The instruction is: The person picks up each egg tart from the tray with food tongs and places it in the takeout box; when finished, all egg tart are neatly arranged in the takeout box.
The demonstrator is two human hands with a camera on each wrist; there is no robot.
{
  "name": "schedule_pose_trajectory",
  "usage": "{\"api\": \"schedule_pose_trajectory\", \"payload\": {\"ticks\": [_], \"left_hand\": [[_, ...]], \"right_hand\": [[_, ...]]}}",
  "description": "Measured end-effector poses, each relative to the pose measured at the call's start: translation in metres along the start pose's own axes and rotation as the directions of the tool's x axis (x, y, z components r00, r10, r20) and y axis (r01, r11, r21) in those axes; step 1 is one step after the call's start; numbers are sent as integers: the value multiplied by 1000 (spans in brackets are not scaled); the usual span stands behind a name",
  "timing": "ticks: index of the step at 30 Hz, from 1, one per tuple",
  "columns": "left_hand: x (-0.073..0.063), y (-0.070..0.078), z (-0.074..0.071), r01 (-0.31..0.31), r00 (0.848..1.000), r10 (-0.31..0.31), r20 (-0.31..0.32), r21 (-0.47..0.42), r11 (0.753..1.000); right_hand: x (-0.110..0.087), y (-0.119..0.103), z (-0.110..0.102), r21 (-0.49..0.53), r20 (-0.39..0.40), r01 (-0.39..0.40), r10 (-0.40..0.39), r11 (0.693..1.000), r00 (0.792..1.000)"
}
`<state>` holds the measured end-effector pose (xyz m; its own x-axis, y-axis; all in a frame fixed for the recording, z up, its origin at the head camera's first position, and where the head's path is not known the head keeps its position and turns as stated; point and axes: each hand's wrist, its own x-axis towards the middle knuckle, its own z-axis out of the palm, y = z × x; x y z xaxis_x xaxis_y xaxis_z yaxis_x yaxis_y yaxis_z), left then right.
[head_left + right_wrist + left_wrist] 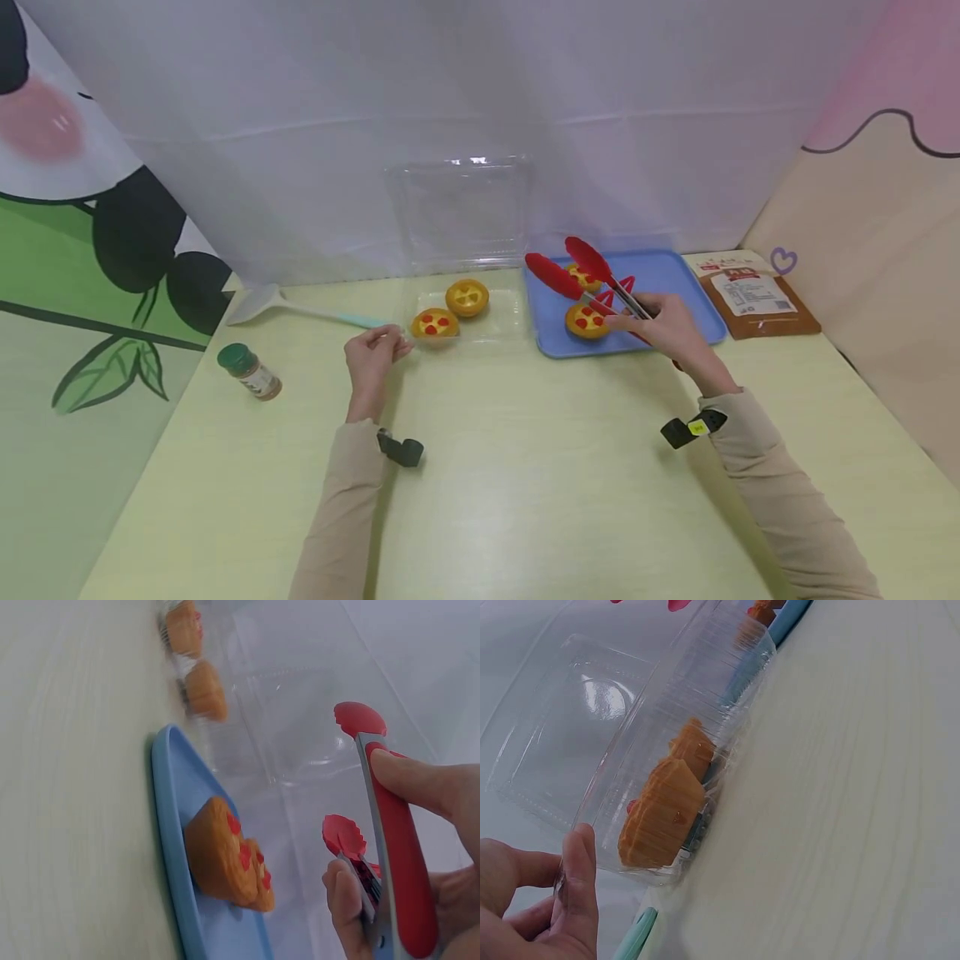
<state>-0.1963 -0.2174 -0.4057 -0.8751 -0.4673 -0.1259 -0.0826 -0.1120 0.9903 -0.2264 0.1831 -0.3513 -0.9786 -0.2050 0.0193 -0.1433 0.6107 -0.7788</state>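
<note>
My right hand grips red-tipped tongs, whose two arms stand apart above the blue tray. Nothing is between the tong tips. Two egg tarts with red topping lie on the tray, a nearer tart and a farther tart partly hidden by the tongs. My left hand pinches the left edge of a clear plastic box between thumb and fingers. In the box sit a red-dotted tart and a plain yellow tart. The box's lid stands raised at the back.
A spatula with a mint handle lies left of the box, its handle end near my left hand. Farther left, a green-capped spice jar lies on its side. A brown packet lies right of the tray. A white curtain hangs behind.
</note>
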Motion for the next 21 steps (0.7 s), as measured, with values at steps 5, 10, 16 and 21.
{"api": "schedule_pose_trajectory", "payload": {"ticks": [5, 10, 16, 21], "left_hand": [[0, 0, -1, -3, 1000, 3, 5, 2, 1000], [-1, 1, -3, 3, 1000, -3, 9, 11, 1000], [-2, 3, -3, 2, 1000, -2, 10, 10, 1000], [-2, 2, -1, 3, 1000, -3, 10, -7, 1000]], "right_hand": [[-4, 9, -11, -5, -3, -38, 38, 999, 999], [-7, 19, -17, -66, -38, -59, 57, 996, 998], [-5, 30, -20, -115, -56, -84, 78, 990, 995], [0, 33, -24, -146, -33, -97, 93, 985, 995]]}}
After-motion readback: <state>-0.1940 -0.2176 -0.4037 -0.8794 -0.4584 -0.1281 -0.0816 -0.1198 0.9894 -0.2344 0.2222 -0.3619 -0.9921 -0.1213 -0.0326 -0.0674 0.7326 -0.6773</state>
